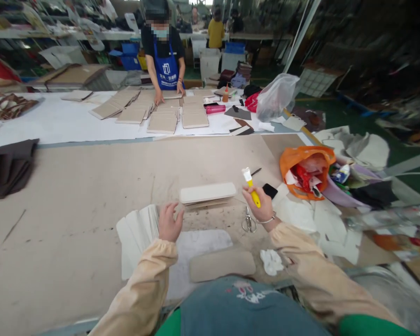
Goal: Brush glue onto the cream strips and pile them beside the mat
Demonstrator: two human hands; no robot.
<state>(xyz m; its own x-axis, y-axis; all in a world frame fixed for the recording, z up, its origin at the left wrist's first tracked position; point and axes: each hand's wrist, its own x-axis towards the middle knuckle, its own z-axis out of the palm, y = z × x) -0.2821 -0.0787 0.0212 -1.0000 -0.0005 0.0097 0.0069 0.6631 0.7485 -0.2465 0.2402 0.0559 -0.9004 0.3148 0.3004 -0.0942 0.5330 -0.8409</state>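
My right hand [261, 205] grips a small yellow-handled brush [251, 186], its whitish head pointing up and away from me. Fingers apart and slightly curled, my left hand [171, 221] is empty beside a fanned pile of white strips [136, 238]. Between and beyond the hands lies a neat stack of long, rounded pale pieces [207, 193]. One beige rounded piece [222, 265] rests close to my body, partly over a white sheet [199, 245]. Small scissors [248, 221] lie just left of my right wrist.
A crumpled white tissue [271, 262] and a black item [269, 190] lie near my right arm. An orange bag [306, 170] stands at the right among scraps. Dark folded pieces [10, 168] sit far left. Across the table, a co-worker [166, 56] handles beige panels [163, 120].
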